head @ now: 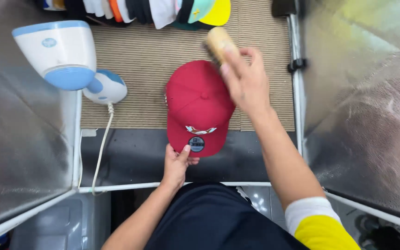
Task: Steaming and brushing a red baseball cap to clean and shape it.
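A red baseball cap (pixel 195 104) lies on a ribbed tan mat (pixel 140 60), its brim pointing toward me and carrying a round sticker. My left hand (pixel 178 163) pinches the near edge of the brim, thumb on top. My right hand (pixel 245 79) holds a light wooden brush (pixel 218 42) over the far right side of the cap's crown; the brush is blurred.
A white and blue handheld steamer (pixel 61 53) stands at the left, with a second white and blue unit (pixel 105 87) and its cord beside it. A row of caps (pixel 163 11) lines the far edge. Silver foil panels (pixel 366 102) flank both sides.
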